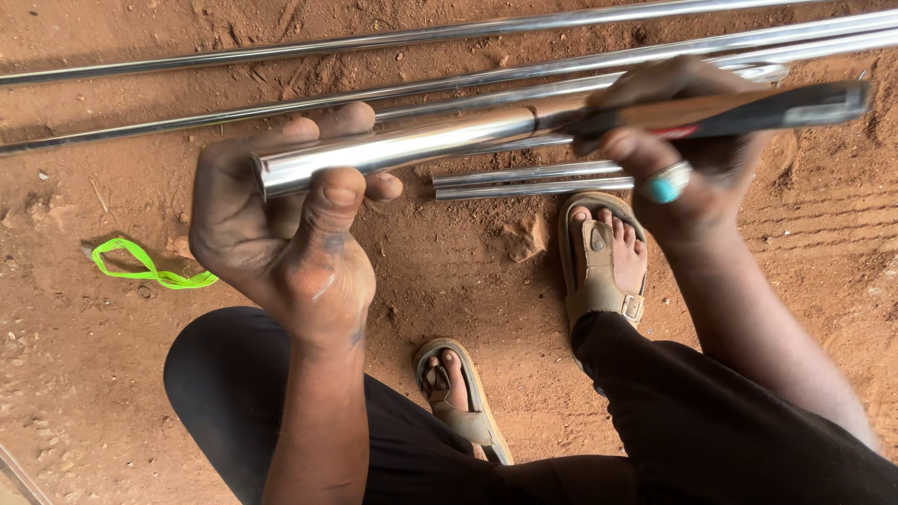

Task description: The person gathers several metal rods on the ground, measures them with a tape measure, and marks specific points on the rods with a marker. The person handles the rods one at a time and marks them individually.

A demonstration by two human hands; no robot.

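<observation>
Left hand [281, 234] clenches the steel tube's [393, 150] end; right hand [669, 154] grips a dark-handled tool [748, 110] against it

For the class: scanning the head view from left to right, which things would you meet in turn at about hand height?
Green strap on the dirt → left hand gripping the end of a shiny steel tube → right hand, wearing a blue-stoned ring → dark tool held in that hand.
</observation>
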